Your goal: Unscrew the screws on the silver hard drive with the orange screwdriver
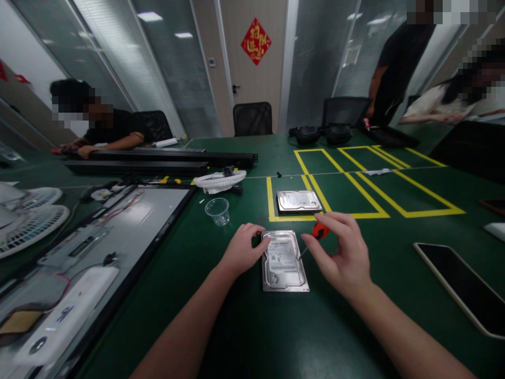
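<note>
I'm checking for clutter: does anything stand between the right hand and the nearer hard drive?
Only the red-handled screwdriver held in the right hand, its shaft slanting to the right edge of the nearer hard drive. The left hand is at the opposite edge; the farther hard drive lies beyond, outside that gap.

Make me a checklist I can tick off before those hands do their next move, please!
1. Near hard drive lying flat, label up: ok.
2. Left hand touching the drive: ok, the thumb is at its left edge.
3. Right hand gripping the screwdriver: ok, thumb and fingers are on the red handle.
4. Screwdriver tip seated in a screw: cannot tell; it's at the drive's right edge, too small to see.
5. Far hard drive apart from the near one: ok.
6. Clear cup upright: ok.
</note>
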`<state>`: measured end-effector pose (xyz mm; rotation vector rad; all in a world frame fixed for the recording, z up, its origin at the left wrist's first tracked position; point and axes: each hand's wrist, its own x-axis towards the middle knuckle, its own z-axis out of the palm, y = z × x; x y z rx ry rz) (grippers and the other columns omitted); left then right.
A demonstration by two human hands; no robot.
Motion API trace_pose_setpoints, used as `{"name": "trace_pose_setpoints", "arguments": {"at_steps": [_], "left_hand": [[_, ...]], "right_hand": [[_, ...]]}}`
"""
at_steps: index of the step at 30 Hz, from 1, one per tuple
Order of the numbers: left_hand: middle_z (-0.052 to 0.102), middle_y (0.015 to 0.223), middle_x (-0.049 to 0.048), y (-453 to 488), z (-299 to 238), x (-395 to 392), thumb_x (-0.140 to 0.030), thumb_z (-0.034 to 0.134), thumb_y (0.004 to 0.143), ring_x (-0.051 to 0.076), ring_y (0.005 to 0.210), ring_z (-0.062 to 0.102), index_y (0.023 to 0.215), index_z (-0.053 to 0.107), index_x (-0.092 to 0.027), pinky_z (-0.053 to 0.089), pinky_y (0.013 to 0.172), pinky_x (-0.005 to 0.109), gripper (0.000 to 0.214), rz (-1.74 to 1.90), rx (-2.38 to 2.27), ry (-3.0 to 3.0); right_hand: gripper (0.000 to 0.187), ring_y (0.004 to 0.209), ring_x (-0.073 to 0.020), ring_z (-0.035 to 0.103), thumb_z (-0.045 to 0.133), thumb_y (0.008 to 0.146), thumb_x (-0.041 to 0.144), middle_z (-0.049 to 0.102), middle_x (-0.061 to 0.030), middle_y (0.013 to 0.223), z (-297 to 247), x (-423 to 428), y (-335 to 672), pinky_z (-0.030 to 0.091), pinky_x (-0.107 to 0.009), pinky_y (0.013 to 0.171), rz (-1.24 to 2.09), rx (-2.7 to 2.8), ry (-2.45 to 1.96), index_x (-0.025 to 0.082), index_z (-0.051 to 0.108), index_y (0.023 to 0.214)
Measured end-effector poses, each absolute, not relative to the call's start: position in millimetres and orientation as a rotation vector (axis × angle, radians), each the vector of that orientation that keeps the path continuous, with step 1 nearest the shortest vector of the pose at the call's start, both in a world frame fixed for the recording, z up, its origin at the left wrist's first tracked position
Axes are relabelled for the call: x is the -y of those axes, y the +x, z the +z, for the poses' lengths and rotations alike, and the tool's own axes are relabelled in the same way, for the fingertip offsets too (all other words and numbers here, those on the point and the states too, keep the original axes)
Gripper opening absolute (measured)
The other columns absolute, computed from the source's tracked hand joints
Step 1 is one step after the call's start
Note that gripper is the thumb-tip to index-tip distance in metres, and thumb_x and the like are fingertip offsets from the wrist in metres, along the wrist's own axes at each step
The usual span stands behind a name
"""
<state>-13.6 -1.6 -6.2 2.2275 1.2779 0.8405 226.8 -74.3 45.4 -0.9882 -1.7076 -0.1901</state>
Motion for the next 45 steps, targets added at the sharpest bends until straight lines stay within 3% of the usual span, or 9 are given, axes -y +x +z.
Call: {"name": "trace_pose_setpoints", "arguments": {"at_steps": [4,11,19,25,29,35,42,45], "left_hand": [[0.07,0.103,0.0077,-12.9,-5.6,1.7,-0.034,0.066,0.095,0.025,0.099,0.064,0.111,0.072,-0.02,0.053,0.089,0.041,0.021,0.842,-1.281,2.235],[0.07,0.103,0.0073,-13.6,-6.8,1.2,-0.034,0.066,0.095,0.025,0.098,0.064,0.111,0.072,-0.021,0.053,0.089,0.041,0.021,0.847,-1.282,2.239],[0.07,0.103,0.0072,-13.4,-5.1,2.0,-0.033,0.066,0.095,0.025,0.099,0.063,0.111,0.072,-0.02,0.052,0.088,0.041,0.022,0.833,-1.288,2.233],[0.07,0.104,0.0074,-14.3,-6.4,1.6,-0.033,0.066,0.095,0.025,0.1,0.064,0.112,0.072,-0.02,0.052,0.089,0.04,0.022,0.841,-1.279,2.227],[0.07,0.104,0.0074,-14.5,-7.3,0.7,-0.033,0.066,0.095,0.025,0.099,0.064,0.112,0.072,-0.02,0.052,0.088,0.04,0.022,0.841,-1.286,2.231],[0.07,0.104,0.0074,-14.2,-6.1,1.0,-0.033,0.066,0.096,0.024,0.099,0.063,0.111,0.072,-0.02,0.052,0.089,0.04,0.021,0.836,-1.28,2.233],[0.07,0.104,0.0077,-14.7,-5.8,1.3,-0.033,0.066,0.096,0.025,0.1,0.063,0.111,0.072,-0.02,0.052,0.09,0.041,0.021,0.834,-1.282,2.228],[0.07,0.105,0.0075,-14.3,-5.4,1.5,-0.033,0.066,0.096,0.025,0.1,0.063,0.112,0.073,-0.02,0.051,0.09,0.04,0.022,0.827,-1.283,2.222]], "right_hand": [[0.055,0.096,-0.0228,0.066,0.077,0.085,0.013,0.065,-0.0086,0.111,47.5,73.8,225.4,0.061,-0.042,0.081,-0.251,1.677,-0.995,0.028,0.062,0.136],[0.057,0.11,-0.0255,0.071,0.061,0.094,0.01,0.069,-0.0114,0.13,40.6,77.9,225.6,0.058,-0.051,0.101,0.049,1.705,-0.971,0.026,0.052,0.147],[0.056,0.101,-0.0241,0.067,0.078,0.085,0.013,0.067,-0.0103,0.115,47.5,72.9,224.6,0.062,-0.043,0.084,-0.235,1.7,-0.989,0.027,0.062,0.137],[0.063,0.112,-0.0258,0.071,0.066,0.091,0.008,0.069,-0.0112,0.131,39.0,77.2,224.2,0.058,-0.049,0.101,-0.035,1.712,-0.983,0.026,0.051,0.149],[0.059,0.108,-0.025,0.071,0.064,0.092,0.01,0.067,-0.0116,0.13,33.8,76.7,225.4,0.06,-0.049,0.095,0.096,1.642,-1.007,0.027,0.049,0.147],[0.059,0.107,-0.0249,0.067,0.082,0.081,0.013,0.067,-0.0108,0.116,42.0,72.4,227.0,0.058,-0.044,0.092,-0.183,1.697,-0.96,0.022,0.059,0.135],[0.059,0.112,-0.0246,0.07,0.065,0.09,0.006,0.069,-0.0124,0.127,38.3,76.0,223.9,0.056,-0.045,0.1,0.004,1.703,-0.965,0.022,0.052,0.145],[0.058,0.111,-0.0256,0.068,0.073,0.087,0.009,0.069,-0.0122,0.122,40.3,74.2,224.3,0.057,-0.045,0.098,-0.07,1.708,-0.955,0.021,0.055,0.14]]}}
